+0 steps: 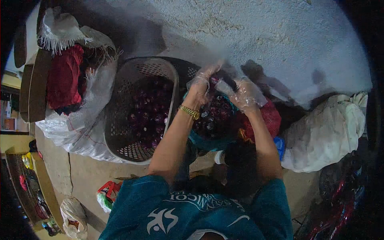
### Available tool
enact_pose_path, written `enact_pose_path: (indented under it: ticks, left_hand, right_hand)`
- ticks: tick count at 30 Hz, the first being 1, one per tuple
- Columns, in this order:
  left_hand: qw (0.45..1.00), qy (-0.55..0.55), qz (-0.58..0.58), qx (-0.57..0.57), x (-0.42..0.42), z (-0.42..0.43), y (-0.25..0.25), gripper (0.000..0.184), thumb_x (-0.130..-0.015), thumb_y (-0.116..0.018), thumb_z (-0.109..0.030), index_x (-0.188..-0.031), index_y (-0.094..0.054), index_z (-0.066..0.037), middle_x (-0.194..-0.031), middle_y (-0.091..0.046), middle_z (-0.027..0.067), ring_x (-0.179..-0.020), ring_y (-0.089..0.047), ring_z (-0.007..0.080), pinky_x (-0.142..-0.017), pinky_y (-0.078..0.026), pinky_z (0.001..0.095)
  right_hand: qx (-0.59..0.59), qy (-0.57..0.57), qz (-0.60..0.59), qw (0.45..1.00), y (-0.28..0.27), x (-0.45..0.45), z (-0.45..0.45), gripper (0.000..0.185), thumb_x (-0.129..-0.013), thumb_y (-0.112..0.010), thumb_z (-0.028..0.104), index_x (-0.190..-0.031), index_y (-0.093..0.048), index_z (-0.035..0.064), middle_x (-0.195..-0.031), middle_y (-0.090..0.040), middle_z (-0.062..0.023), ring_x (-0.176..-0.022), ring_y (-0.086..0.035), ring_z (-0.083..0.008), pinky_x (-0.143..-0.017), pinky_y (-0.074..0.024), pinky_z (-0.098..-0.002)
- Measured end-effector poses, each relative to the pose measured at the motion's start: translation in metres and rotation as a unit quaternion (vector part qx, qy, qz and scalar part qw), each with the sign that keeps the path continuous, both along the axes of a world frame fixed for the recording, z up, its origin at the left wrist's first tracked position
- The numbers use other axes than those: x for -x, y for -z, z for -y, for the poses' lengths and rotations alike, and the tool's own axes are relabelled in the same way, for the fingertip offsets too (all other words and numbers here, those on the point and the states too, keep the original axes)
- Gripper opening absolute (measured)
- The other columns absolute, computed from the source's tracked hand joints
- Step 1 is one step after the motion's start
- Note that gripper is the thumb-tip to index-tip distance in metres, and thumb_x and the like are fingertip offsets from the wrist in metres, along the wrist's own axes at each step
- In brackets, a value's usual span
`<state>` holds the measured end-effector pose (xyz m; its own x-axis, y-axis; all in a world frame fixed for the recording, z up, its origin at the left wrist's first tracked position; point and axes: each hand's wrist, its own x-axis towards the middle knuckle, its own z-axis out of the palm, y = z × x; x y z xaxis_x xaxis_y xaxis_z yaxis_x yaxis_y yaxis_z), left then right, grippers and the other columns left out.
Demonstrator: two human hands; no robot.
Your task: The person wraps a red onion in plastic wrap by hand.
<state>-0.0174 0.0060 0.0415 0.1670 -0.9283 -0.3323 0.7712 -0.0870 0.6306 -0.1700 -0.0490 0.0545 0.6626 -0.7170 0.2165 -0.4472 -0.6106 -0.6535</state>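
My left hand (201, 85), in a clear plastic glove with a gold watch on the wrist, is closed around a small red onion (214, 81). Beside it my right hand (245, 94), gloved the same way, has its fingers curled in; whatever it grips is too blurred to make out. A pale, flat piece (225, 87) shows between the two hands. Right below them is a teal tub (200, 140) holding red onions (218, 114) and loose skins. To the left, a grey perforated plastic basket (114, 132) contains many shiny purple onions (150, 120).
A white woven sack (60, 130) with red mesh cloth (66, 78) stands at the left. At right are a red mesh bag (270, 120), a blue object (279, 148) and a large pale sack (326, 134). A rough wall (272, 36) rises behind. A plastic bag (108, 194) lies on the floor.
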Motion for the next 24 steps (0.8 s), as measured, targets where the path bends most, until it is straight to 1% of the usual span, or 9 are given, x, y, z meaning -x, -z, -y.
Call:
enact_pose_path:
  ticks: [8, 11, 14, 15, 17, 19, 20, 22, 24]
  left_hand:
    - [0.999, -0.033, 0.026, -0.003, 0.0, -0.001, 0.01, 0.018, -0.084, -0.061, -0.024, -0.095, -0.062, -0.009, -0.09, -0.061, 0.0027, -0.078, -0.058, 0.0139, -0.066, -0.049, 0.0275]
    - [0.999, -0.043, 0.011, 0.012, 0.004, -0.005, 0.005, 0.018, -0.085, -0.06, -0.022, -0.096, -0.062, -0.008, -0.09, -0.061, 0.003, -0.079, -0.058, 0.0145, -0.068, -0.049, 0.0282]
    - [0.999, -0.037, 0.018, -0.019, 0.001, -0.006, 0.005, 0.017, -0.086, -0.058, -0.019, -0.098, -0.061, -0.007, -0.092, -0.061, 0.004, -0.079, -0.059, 0.0157, -0.068, -0.05, 0.0277]
    - [0.999, -0.037, 0.018, -0.019, 0.001, -0.007, 0.003, 0.017, -0.086, -0.058, -0.019, -0.098, -0.061, -0.007, -0.092, -0.061, 0.004, -0.079, -0.059, 0.0157, -0.068, -0.05, 0.0277]
    - [0.996, -0.065, -0.064, -0.022, 0.0, -0.01, 0.0, 0.02, -0.086, -0.059, -0.018, -0.102, -0.059, -0.005, -0.097, -0.061, 0.0062, -0.085, -0.06, 0.0183, -0.072, -0.052, 0.0306]
    - [0.993, -0.075, -0.096, 0.002, -0.007, -0.003, 0.008, 0.022, -0.087, -0.058, -0.018, -0.103, -0.059, -0.004, -0.098, -0.061, 0.0071, -0.087, -0.061, 0.0199, -0.075, -0.052, 0.0328]
    - [0.988, -0.083, -0.128, 0.025, -0.01, -0.001, 0.013, 0.023, -0.087, -0.058, -0.018, -0.104, -0.058, -0.004, -0.1, -0.061, 0.0081, -0.089, -0.061, 0.0214, -0.079, -0.052, 0.0351]
    - [0.989, -0.088, -0.121, -0.016, -0.01, -0.004, 0.0, 0.025, -0.087, -0.059, -0.019, -0.106, -0.056, -0.003, -0.103, -0.061, 0.0098, -0.092, -0.061, 0.0238, -0.083, -0.052, 0.0389]
    - [0.985, -0.138, -0.102, -0.007, -0.005, -0.007, -0.008, 0.027, -0.091, -0.051, -0.023, -0.105, -0.053, 0.0, -0.102, -0.06, 0.0144, -0.097, -0.058, 0.029, -0.087, -0.049, 0.0507]
  right_hand:
    - [0.083, -0.031, -0.102, 0.991, -0.016, -0.002, -0.006, 0.065, -0.074, -0.056, 0.067, -0.087, -0.068, 0.0049, -0.072, -0.062, -0.0231, -0.069, -0.062, -0.0401, -0.062, -0.0474, -0.045]
    - [0.037, -0.034, -0.142, 0.989, -0.011, -0.002, -0.005, 0.063, -0.073, -0.057, 0.067, -0.09, -0.069, 0.0078, -0.069, -0.062, -0.0232, -0.068, -0.062, -0.0396, -0.063, -0.048, -0.0448]
    - [0.114, -0.027, -0.134, 0.984, -0.003, 0.002, -0.002, 0.057, -0.073, -0.064, 0.06, -0.09, -0.069, 0.0057, -0.074, -0.065, -0.0181, -0.069, -0.063, -0.0351, -0.064, -0.0485, -0.0431]
    - [0.069, -0.051, -0.142, 0.986, -0.016, 0.0, -0.005, 0.055, -0.073, -0.066, 0.058, -0.088, -0.069, 0.0054, -0.072, -0.065, -0.0178, -0.066, -0.062, -0.0336, -0.063, -0.0485, -0.0423]
    - [0.024, -0.075, -0.149, 0.986, -0.014, 0.0, -0.009, 0.053, -0.073, -0.067, 0.056, -0.086, -0.069, 0.0051, -0.071, -0.065, -0.0174, -0.063, -0.062, -0.0321, -0.062, -0.0485, -0.0415]
    - [0.22, -0.085, -0.151, 0.96, 0.011, 0.001, -0.013, 0.055, -0.074, -0.058, 0.065, -0.089, -0.071, 0.0135, -0.075, -0.064, -0.0179, -0.071, -0.063, -0.0348, -0.064, -0.0505, -0.0434]
    - [0.219, -0.085, -0.152, 0.96, 0.013, 0.003, -0.01, 0.055, -0.074, -0.058, 0.065, -0.089, -0.071, 0.0135, -0.075, -0.064, -0.0179, -0.071, -0.063, -0.0348, -0.064, -0.0505, -0.0434]
    - [0.086, -0.098, -0.199, 0.971, 0.009, 0.0, -0.004, 0.056, -0.073, -0.057, 0.067, -0.089, -0.071, 0.0149, -0.073, -0.064, -0.0171, -0.073, -0.063, -0.0343, -0.067, -0.0504, -0.044]
    - [0.087, -0.118, -0.233, 0.961, -0.002, -0.004, -0.006, 0.057, -0.073, -0.057, 0.068, -0.09, -0.071, 0.015, -0.074, -0.064, -0.0171, -0.074, -0.064, -0.034, -0.068, -0.0504, -0.0441]
